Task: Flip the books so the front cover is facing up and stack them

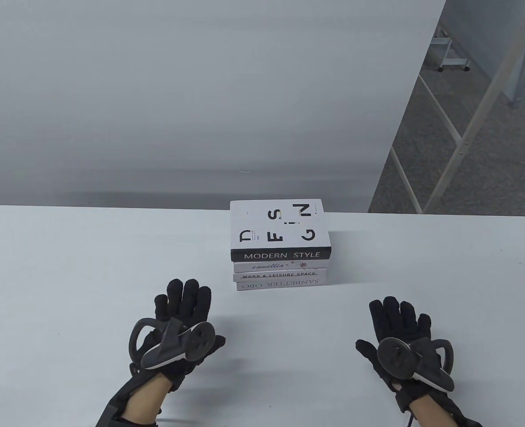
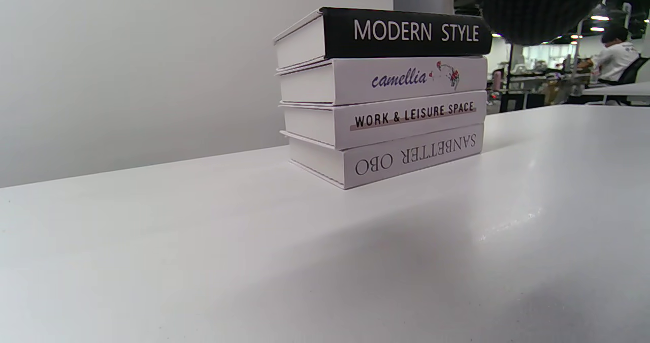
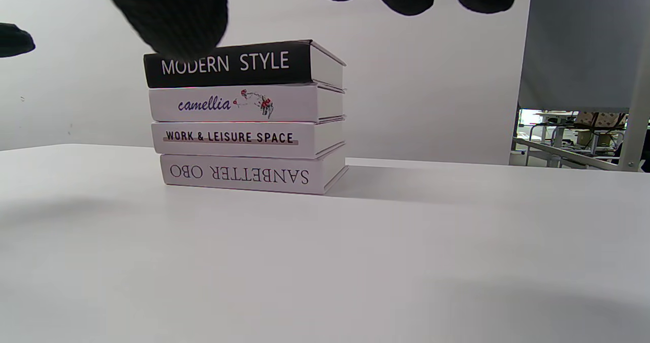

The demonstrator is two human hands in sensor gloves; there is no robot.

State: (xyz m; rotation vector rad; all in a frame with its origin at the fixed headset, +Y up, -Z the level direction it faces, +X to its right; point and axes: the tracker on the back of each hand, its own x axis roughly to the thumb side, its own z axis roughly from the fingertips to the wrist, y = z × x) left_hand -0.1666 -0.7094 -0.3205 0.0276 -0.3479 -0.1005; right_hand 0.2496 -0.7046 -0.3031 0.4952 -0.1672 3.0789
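Four books stand stacked at the far middle of the white table, the Modern Style book on top and the Sanbetter Obo book at the bottom with its spine lettering upside down. The left hand and right hand lie spread and flat, holding nothing. Freeing that bottom book could topple the stack on this slick surface; a grey wall stands behind, with carpet to the right.

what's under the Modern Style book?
Three more books: under the Modern Style book lies the camellia book, then Work & Leisure Space, then Sanbetter Obo at the bottom, its spine text upside down. Their covers are hidden; only spines and page edges show.
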